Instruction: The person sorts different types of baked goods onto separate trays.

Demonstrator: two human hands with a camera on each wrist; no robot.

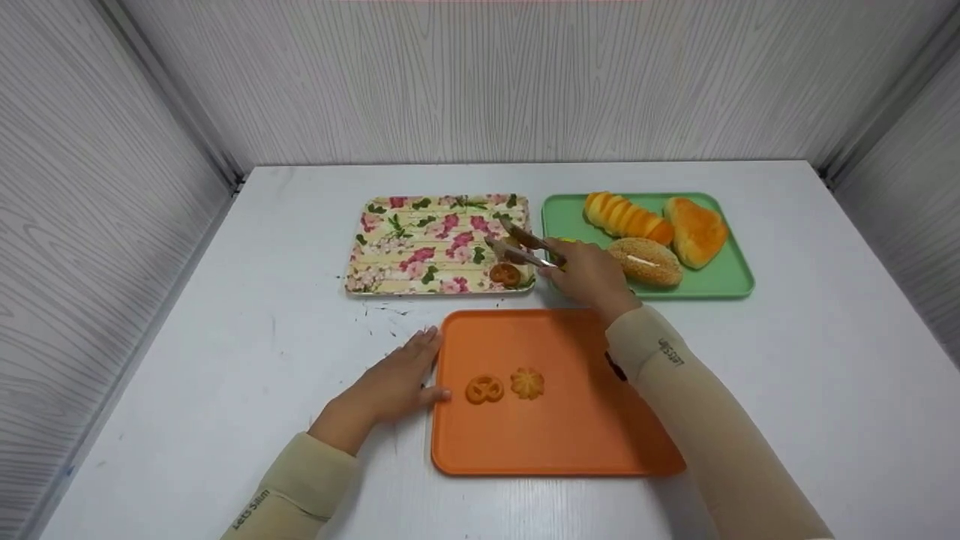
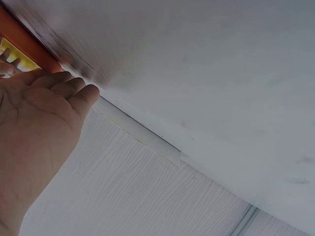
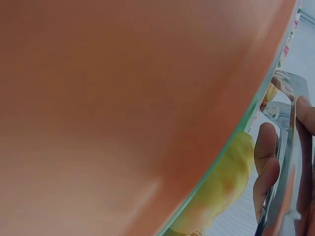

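Hands (image 1: 394, 382) (image 1: 591, 276) apart, metal tongs (image 1: 526, 237) gripped, smooth orange tray (image 1: 540, 442)

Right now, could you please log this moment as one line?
left hand: touches orange tray; right hand: holds tongs over floral tray; orange tray: two cookies; green tray: bread

We hold tongs (image 1: 525, 257) in our right hand (image 1: 591, 276) over the floral tray (image 1: 412, 247), and our left hand (image 1: 397, 379) touches the orange tray (image 1: 555, 442).
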